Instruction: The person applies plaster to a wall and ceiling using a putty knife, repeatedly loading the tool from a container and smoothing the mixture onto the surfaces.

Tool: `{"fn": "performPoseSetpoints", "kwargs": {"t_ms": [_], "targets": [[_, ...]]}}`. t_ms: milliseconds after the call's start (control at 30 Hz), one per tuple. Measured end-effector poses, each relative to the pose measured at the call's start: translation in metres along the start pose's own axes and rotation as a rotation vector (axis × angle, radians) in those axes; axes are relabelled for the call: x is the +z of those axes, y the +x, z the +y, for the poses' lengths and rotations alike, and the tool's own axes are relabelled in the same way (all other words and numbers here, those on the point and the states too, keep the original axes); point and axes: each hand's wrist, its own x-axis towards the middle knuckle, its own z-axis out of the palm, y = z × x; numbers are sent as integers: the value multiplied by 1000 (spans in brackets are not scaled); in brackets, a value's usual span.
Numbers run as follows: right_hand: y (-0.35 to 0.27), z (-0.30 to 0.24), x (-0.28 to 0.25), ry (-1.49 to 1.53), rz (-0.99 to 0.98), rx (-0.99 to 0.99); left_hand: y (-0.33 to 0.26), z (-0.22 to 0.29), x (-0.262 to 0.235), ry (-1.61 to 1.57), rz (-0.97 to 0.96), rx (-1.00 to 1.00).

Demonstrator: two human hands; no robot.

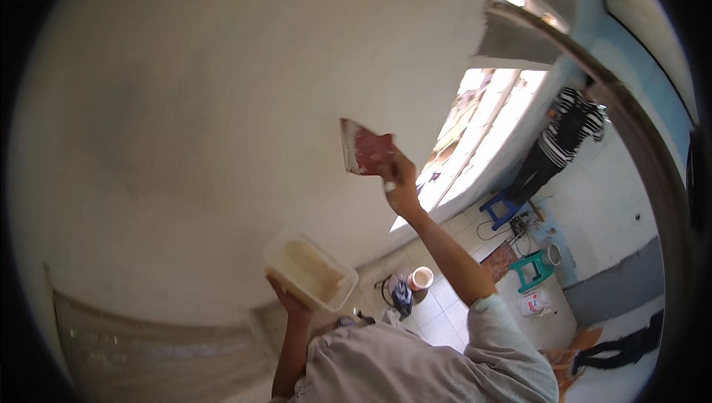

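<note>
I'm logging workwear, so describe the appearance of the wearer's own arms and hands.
A loose, greyish-beige fabric shirt has a short, wide right sleeve ending near the elbow; the forearm beyond is bare. The left hand and right hand wear no gloves. A small whitish spot marks the right one; its nature is unclear.

Seen from above, a person's right hand [401,194] held a red scraper [371,152] up before a pale wall [185,99], while the left hand [291,300] held a translucent tub [345,293] of beige paste, tilted. To the right, past a bright window [472,132], another person in a striped top [574,127] stood at a blue stool [502,208]; a green stool [531,272] stood near.
</note>
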Motion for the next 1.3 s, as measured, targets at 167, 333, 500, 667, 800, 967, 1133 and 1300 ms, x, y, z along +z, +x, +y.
{"fn": "performPoseSetpoints", "kwargs": {"t_ms": [167,333,500,667,800,967,1133,1300], "targets": [[-87,-57,75,851,86,654,-18,49,-3,-5,147,147],[-112,-68,77,621,-278,751,-35,67,-61,-137,40,363],[-136,-130,101,414,-703,482,-61,75,-82,-203,50,414],[-157,-141,161,102,-829,159,-69,75,-86,-143,74,505],[-163,-126,185,73,-885,87,-81,74,-67,-46,94,584],[-163,-131,205,49,-824,45,-88,84,-22,48,108,649],[-171,-120,208,-17,-875,185,-94,76,-18,-7,190,514],[-179,-113,219,-3,-779,164,-87,66,-38,13,78,477]]}}
